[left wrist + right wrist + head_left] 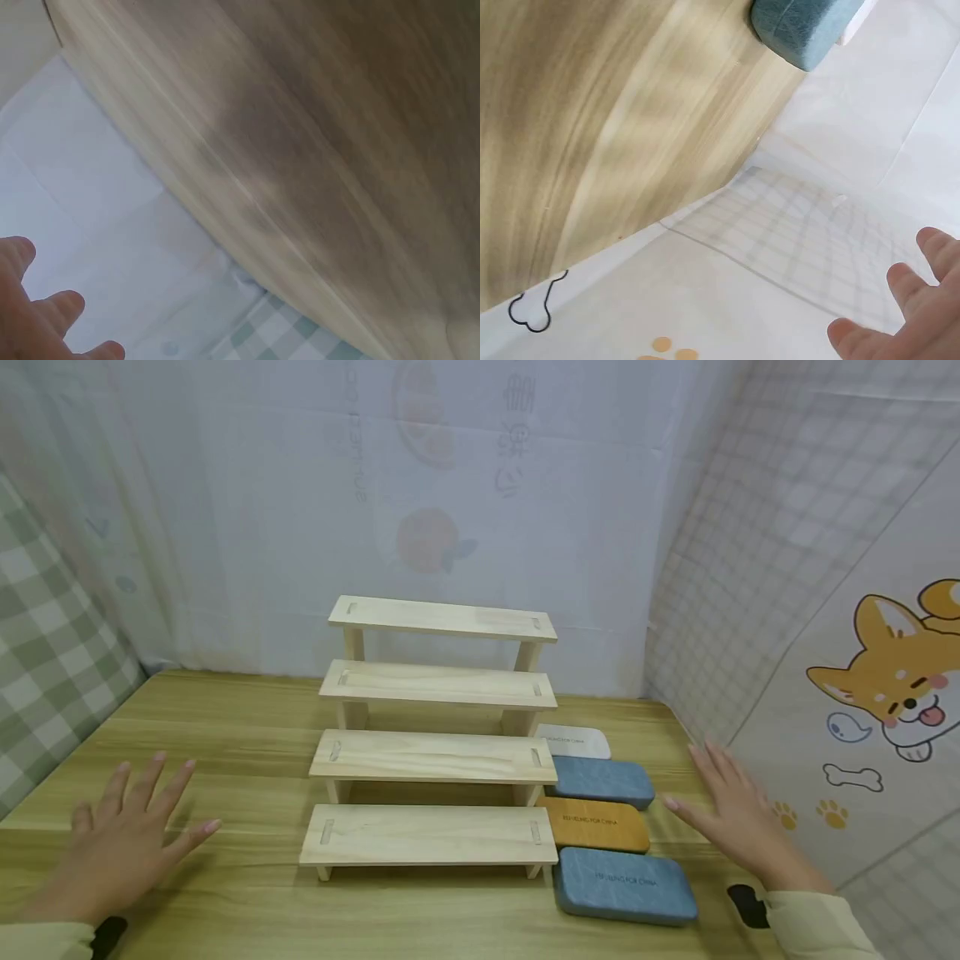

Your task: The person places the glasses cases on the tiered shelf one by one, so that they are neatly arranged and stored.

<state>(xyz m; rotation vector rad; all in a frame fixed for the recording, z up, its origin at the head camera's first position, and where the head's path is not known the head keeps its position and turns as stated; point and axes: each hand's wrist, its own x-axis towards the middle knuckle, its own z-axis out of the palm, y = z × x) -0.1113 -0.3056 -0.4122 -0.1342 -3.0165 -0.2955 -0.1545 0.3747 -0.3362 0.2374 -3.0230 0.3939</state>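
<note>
A light wooden stepped rack (427,835) with several shelves stands in the middle of the table, its shelves bare. Along its right side lie several flat rounded cases: a blue one (626,885) at the front, an orange one (600,823), another blue one (603,780) and a white one (581,742) at the back. Their left ends are partly hidden by the rack. My left hand (127,835) is spread over the table's left side, holding nothing. To the right of the cases my right hand (738,814) is spread too, with nothing in it.
The wood-grain table (225,727) is bounded by a white printed cloth (300,527) behind, a green checked cloth (52,635) on the left and a white cloth with a cartoon dog (900,677) on the right.
</note>
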